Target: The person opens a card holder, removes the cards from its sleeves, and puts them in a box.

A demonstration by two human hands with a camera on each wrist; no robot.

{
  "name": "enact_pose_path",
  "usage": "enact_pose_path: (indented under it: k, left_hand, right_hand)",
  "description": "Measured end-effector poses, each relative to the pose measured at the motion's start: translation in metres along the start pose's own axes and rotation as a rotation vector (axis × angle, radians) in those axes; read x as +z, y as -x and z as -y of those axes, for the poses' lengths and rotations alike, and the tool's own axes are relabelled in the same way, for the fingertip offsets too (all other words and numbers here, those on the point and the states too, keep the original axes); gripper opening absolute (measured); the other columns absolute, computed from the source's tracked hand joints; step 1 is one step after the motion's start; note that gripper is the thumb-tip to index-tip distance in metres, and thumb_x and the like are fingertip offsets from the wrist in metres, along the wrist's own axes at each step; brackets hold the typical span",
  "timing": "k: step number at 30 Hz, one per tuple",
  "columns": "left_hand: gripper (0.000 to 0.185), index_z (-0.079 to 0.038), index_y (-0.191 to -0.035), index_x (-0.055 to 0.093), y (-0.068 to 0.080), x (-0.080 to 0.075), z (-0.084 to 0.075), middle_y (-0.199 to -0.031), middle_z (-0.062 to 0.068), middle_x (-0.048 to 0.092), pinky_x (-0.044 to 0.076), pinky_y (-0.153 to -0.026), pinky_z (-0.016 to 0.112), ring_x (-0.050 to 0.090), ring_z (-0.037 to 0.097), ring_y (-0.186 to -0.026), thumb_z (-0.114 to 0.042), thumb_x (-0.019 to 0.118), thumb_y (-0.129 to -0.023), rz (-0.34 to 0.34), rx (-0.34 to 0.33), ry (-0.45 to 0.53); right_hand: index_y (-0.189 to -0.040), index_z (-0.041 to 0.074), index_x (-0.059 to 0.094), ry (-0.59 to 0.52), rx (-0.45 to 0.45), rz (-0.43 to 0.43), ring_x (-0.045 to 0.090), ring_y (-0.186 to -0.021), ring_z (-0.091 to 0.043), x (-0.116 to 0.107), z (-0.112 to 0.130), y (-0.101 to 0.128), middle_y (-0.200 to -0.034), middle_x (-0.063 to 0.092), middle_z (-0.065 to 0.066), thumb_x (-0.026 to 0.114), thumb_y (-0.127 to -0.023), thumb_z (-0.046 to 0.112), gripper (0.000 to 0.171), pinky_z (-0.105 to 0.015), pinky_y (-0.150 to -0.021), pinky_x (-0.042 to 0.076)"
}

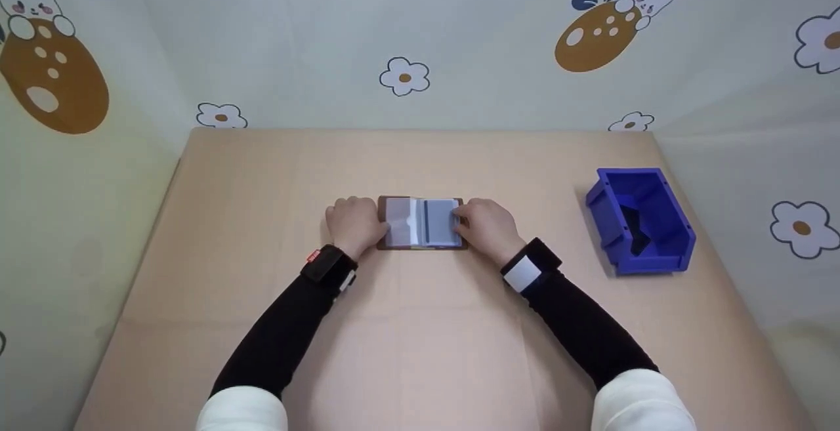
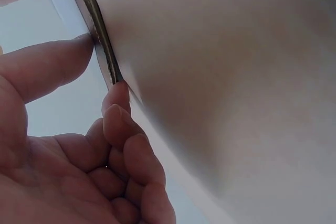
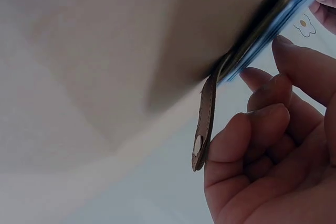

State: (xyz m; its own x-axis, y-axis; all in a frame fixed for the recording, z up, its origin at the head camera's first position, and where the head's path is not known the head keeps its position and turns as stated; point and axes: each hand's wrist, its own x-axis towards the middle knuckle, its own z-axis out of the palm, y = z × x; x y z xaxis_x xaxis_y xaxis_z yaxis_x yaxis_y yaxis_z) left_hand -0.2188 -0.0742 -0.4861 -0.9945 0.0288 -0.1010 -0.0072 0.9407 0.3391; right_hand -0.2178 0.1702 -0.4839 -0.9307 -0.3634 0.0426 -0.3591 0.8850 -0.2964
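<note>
A brown card holder (image 1: 420,246) lies spread on the table between both hands, its clear plastic sleeves showing. At its left edge my left hand (image 1: 355,224) pinches the cover, the thumb on the inner side and the fingertips at the outer edge in the left wrist view. My right hand (image 1: 491,227) is at the opposite edge, thumb and fingertips pinching the bluish stack of sleeves (image 3: 278,24). A strap (image 3: 203,124) with a metal snap hangs from the cover beside the right fingers. Part of the right edge is hidden by that hand.
To the right on the table (image 1: 420,352) stands a blue plastic bin (image 1: 653,264) with a black item (image 1: 634,229) inside. A curtain (image 1: 315,44) printed with rabbits and flowers hangs behind the table and along its sides.
</note>
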Motion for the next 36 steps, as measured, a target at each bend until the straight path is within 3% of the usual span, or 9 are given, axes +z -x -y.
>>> enact_pose_path:
  k: [13, 22, 29, 36]
  left_hand:
    - [0.027, -0.006, -0.077, 0.063, -0.001, -0.002, -0.001, -0.086, 0.013, 0.063, 0.041, -0.081, 0.048, 0.058, 0.037, -0.09, -0.031, 0.073, -0.081, 0.009, 0.013, -0.008]
    - [0.03, -0.005, -0.08, 0.064, -0.001, -0.002, -0.002, -0.089, 0.014, 0.064, 0.041, -0.082, 0.049, 0.058, 0.037, -0.092, -0.033, 0.074, -0.082, 0.01, 0.008, -0.009]
    - [0.029, -0.005, -0.079, 0.063, 0.001, -0.002, -0.001, -0.088, 0.015, 0.064, 0.042, -0.081, 0.049, 0.058, 0.037, -0.09, -0.032, 0.073, -0.083, 0.008, 0.01, -0.01]
    - [0.029, -0.005, -0.078, 0.063, 0.002, -0.001, -0.001, -0.087, 0.014, 0.063, 0.041, -0.08, 0.048, 0.057, 0.037, -0.09, -0.031, 0.073, -0.083, 0.003, 0.007, -0.003]
  right_hand:
    - [-0.107, 0.009, 0.077, 0.002, 0.011, -0.001, 0.062, -0.079, -0.02, 0.003, 0.002, -0.001, -0.089, 0.069, -0.008, 0.075, -0.087, 0.014, 0.021, -0.037, -0.071, 0.052]
    - [-0.094, 0.011, 0.076, 0.0, -0.024, -0.004, 0.057, -0.073, -0.019, 0.005, 0.01, -0.003, -0.08, 0.064, -0.005, 0.074, -0.088, 0.016, 0.008, -0.037, -0.068, 0.05]
    - [-0.101, 0.009, 0.076, -0.027, -0.044, 0.01, 0.063, -0.083, -0.024, 0.007, 0.015, -0.005, -0.091, 0.069, -0.01, 0.072, -0.088, 0.01, 0.014, -0.041, -0.073, 0.052]
    - [-0.103, 0.01, 0.076, -0.03, -0.049, 0.03, 0.063, -0.084, -0.023, 0.009, 0.019, -0.008, -0.091, 0.068, -0.009, 0.073, -0.088, 0.011, 0.015, -0.042, -0.07, 0.052]
